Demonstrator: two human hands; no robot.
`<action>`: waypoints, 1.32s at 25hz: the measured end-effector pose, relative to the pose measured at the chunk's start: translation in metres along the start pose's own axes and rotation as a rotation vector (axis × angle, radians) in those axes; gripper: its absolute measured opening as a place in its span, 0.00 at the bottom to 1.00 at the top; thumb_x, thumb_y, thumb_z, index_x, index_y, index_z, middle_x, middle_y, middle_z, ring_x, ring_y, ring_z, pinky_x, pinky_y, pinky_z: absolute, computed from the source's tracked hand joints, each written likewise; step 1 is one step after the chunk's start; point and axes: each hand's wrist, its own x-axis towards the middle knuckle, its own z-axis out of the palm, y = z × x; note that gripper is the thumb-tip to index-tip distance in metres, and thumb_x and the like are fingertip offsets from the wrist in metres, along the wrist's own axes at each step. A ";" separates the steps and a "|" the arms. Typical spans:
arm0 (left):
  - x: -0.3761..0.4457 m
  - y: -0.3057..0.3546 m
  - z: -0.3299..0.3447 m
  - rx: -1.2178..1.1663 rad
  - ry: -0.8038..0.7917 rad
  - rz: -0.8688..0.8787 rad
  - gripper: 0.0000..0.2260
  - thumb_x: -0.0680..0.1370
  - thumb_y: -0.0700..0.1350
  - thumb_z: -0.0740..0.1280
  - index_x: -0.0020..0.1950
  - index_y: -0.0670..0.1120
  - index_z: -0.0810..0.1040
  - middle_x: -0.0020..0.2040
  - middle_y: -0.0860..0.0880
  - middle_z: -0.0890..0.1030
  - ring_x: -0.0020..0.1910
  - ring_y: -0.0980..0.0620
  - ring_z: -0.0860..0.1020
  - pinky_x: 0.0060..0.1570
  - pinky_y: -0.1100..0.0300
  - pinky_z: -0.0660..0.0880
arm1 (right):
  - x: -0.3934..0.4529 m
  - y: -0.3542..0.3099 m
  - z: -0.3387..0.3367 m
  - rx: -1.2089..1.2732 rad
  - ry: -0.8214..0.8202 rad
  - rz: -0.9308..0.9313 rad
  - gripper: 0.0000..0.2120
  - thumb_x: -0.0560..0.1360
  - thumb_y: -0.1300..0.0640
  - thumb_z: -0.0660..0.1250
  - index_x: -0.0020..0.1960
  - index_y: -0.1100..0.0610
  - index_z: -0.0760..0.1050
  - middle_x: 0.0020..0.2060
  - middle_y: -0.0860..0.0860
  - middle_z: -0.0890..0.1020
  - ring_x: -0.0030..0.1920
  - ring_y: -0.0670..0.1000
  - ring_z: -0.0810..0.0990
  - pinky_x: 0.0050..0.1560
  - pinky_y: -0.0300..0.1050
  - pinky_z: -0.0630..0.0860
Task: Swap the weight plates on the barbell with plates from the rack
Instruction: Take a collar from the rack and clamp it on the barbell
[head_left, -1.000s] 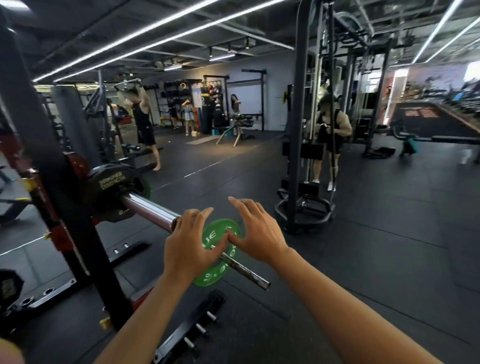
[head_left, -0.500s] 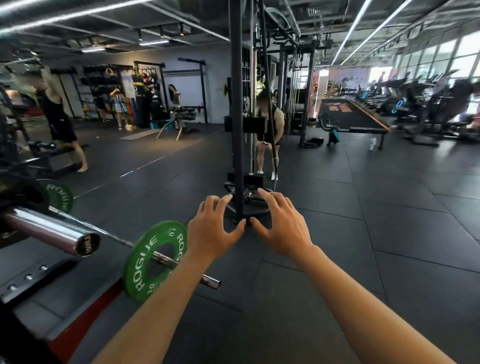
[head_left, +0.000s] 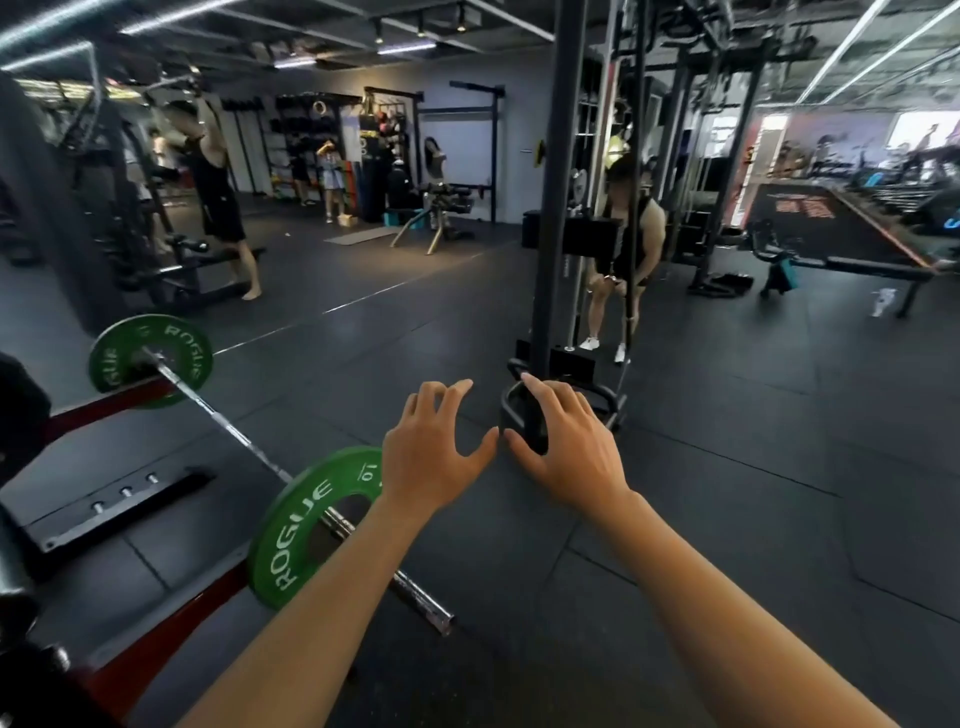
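1. Two bare hands are held out at the centre of the frame, above the dark rubber floor, backs towards the camera.
2. The left hand is seen with fingers spread wide and slightly bent; nothing is held in it.
3. The right hand is likewise spread wide, thumb pointed towards the left thumb, and nothing is gripped.
4. The barbell is laid on the floor, running from the left edge of the frame down towards the lower centre, its bare sleeve end shown below the left forearm.
5. The near green plate, marked ROGUE and 10, is carried on the bar at lower centre-left; its upper right rim is overlapped by the left wrist, and whether it is touched cannot be told.
6. The far green plate is seen at the left of the frame, well apart from both hands.
7. A black rack base with small pegs is found at lower left, beside the bar.
8. A cable machine upright is placed beyond the right hand, and a person is bent beside it.
9. Other people are visible at upper left, blurred.
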 end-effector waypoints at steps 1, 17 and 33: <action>0.011 -0.010 0.010 0.012 -0.004 -0.016 0.29 0.74 0.68 0.62 0.69 0.54 0.70 0.57 0.54 0.72 0.53 0.52 0.75 0.32 0.56 0.75 | 0.015 0.005 0.013 0.016 -0.006 -0.013 0.33 0.75 0.38 0.63 0.76 0.50 0.60 0.64 0.45 0.71 0.63 0.48 0.71 0.41 0.39 0.72; 0.225 -0.173 0.167 0.198 0.046 -0.219 0.29 0.75 0.66 0.60 0.70 0.51 0.70 0.59 0.51 0.73 0.56 0.50 0.74 0.36 0.53 0.76 | 0.305 0.095 0.222 0.136 -0.076 -0.217 0.32 0.75 0.39 0.63 0.74 0.51 0.62 0.63 0.47 0.73 0.60 0.50 0.72 0.44 0.46 0.77; 0.380 -0.343 0.303 0.542 0.075 -0.585 0.29 0.75 0.66 0.60 0.69 0.51 0.72 0.57 0.51 0.74 0.54 0.50 0.73 0.40 0.52 0.78 | 0.566 0.109 0.473 0.400 -0.260 -0.541 0.30 0.75 0.39 0.62 0.73 0.52 0.65 0.62 0.49 0.74 0.57 0.52 0.73 0.43 0.47 0.76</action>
